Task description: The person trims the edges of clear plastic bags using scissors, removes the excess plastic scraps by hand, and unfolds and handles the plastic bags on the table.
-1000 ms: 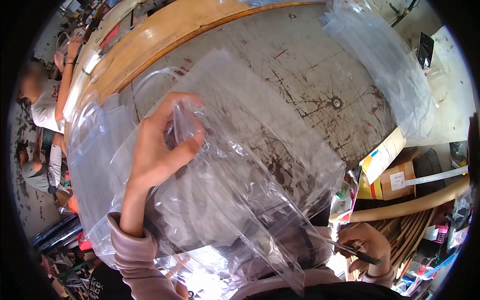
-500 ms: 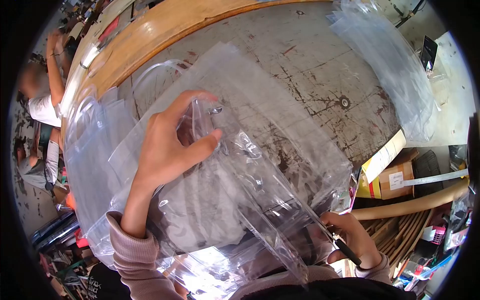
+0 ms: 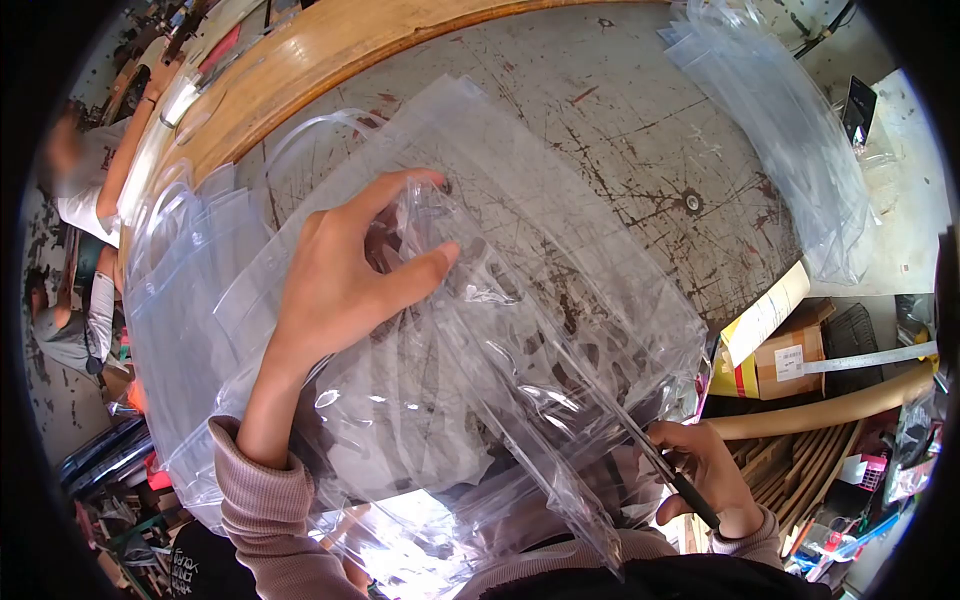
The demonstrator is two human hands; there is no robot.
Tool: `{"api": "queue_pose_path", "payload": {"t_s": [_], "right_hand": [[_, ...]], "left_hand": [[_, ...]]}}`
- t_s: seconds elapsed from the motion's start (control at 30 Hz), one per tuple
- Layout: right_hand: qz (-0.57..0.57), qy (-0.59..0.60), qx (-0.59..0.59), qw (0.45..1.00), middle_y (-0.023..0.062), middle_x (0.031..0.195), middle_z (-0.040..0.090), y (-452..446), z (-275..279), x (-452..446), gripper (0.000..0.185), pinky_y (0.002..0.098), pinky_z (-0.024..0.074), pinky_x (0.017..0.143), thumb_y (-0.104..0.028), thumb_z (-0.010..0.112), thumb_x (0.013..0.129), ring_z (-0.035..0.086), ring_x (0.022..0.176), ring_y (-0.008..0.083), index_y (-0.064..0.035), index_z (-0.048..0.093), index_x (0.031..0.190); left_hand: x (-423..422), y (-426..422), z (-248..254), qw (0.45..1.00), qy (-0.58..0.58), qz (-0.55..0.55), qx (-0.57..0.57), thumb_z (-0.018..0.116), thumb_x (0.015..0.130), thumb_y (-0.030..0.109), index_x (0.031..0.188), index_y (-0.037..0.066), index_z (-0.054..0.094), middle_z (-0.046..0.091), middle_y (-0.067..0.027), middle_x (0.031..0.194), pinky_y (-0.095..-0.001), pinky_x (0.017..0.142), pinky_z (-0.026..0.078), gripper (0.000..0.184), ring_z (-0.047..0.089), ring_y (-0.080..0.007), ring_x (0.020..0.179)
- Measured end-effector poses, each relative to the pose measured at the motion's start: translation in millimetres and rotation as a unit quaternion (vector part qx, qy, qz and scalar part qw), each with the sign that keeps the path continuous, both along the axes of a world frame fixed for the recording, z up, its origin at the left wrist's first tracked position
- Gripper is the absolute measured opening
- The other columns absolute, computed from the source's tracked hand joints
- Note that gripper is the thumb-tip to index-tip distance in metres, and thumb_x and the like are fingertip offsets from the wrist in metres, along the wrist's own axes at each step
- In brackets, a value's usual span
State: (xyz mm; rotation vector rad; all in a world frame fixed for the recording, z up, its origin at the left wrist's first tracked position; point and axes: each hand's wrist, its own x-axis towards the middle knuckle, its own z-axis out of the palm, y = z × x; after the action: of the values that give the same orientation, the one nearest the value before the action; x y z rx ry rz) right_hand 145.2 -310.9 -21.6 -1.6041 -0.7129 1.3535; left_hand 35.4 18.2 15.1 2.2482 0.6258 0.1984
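Observation:
My left hand (image 3: 350, 270) is curved around a fold of a clear plastic bag (image 3: 400, 410), thumb and fingers on the film. At the lower right my right hand (image 3: 705, 475) grips a thin tool with a black handle (image 3: 695, 500); its long metal part points up and left along the bag's edge. Whether it is a knife or scissors I cannot make out. Beneath the bag lies another clear sheet (image 3: 460, 110) with a looped handle near its upper left. More clear bags with loop handles (image 3: 190, 270) are piled at the left.
A scratched grey table (image 3: 600, 90) has a wooden rim (image 3: 300, 75). Another stack of clear bags (image 3: 780, 140) lies at the upper right. Below it are a cardboard box (image 3: 790, 365) and a brown tube (image 3: 830, 408). Two people sit at the left, one reaching up (image 3: 120, 180).
My left hand has moved right and slightly up with the fold. My right hand has swung left and up, bringing the tool to the bag's edge. The reaching person's arm has moved.

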Motion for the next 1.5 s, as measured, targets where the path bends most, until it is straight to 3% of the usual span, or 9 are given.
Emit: {"api": "queue_pose_path", "payload": {"t_s": [0.4, 0.8, 1.0, 1.3, 1.5], "right_hand": [[-0.033, 0.039, -0.045, 0.998, -0.0017, 0.068, 0.054, 0, 8, -1, 0.065, 0.0183, 0.0339, 0.051, -0.038, 0.089, 0.049, 0.045, 0.058, 0.0025, 0.0009, 0.061, 0.093], [-0.014, 0.017, -0.006, 1.0, 0.0005, 0.067, 0.053, 12, 8, -4, 0.063, 0.0217, 0.0372, 0.055, -0.04, 0.086, 0.055, 0.046, 0.062, 0.0056, -0.0015, 0.056, 0.095], [-0.029, 0.02, -0.02, 0.999, -0.0011, 0.066, 0.052, 13, 12, -5, 0.061, 0.0208, 0.0339, 0.053, -0.042, 0.086, 0.055, 0.044, 0.061, 0.0047, -0.0011, 0.058, 0.091], [-0.071, 0.062, -0.054, 0.994, -0.0011, 0.066, 0.056, 10, 14, -8, 0.061, 0.0197, 0.0344, 0.051, -0.041, 0.086, 0.055, 0.047, 0.059, 0.0032, -0.0001, 0.059, 0.091], [-0.026, 0.001, 0.006, 1.0, 0.0013, 0.069, 0.057, 16, 9, -4, 0.057, 0.022, 0.038, 0.056, -0.033, 0.085, 0.059, 0.049, 0.063, 0.0053, -0.001, 0.057, 0.096]], "left_hand": [[0, 0, -3, 1.0, -0.016, -0.003, 0.006, 0.063, 0.071, 0.024, 0.113, 0.003, 0.057, 0.046, 0.003, 0.064, -0.0221, 0.048, 0.024, 0.048, 0.033, -0.0038, 0.051], [0, 1, -7, 1.0, -0.018, -0.003, 0.02, 0.065, 0.071, 0.016, 0.113, 0.003, 0.057, 0.047, 0.0024, 0.063, -0.0216, 0.048, 0.027, 0.045, 0.035, -0.004, 0.051], [0, 3, -9, 0.999, -0.026, -0.016, 0.023, 0.065, 0.072, 0.02, 0.114, 0.002, 0.057, 0.046, 0.003, 0.059, -0.0216, 0.046, 0.025, 0.046, 0.035, -0.0033, 0.049], [0, 4, -8, 1.0, -0.018, -0.013, 0.011, 0.065, 0.073, 0.022, 0.114, 0.001, 0.056, 0.048, 0.0022, 0.061, -0.0213, 0.047, 0.027, 0.046, 0.038, -0.0035, 0.051], [0, 2, -9, 1.0, -0.012, -0.002, 0.007, 0.065, 0.073, 0.021, 0.114, 0.001, 0.056, 0.051, 0.0019, 0.069, -0.0204, 0.05, 0.028, 0.046, 0.039, -0.0038, 0.056]]}}
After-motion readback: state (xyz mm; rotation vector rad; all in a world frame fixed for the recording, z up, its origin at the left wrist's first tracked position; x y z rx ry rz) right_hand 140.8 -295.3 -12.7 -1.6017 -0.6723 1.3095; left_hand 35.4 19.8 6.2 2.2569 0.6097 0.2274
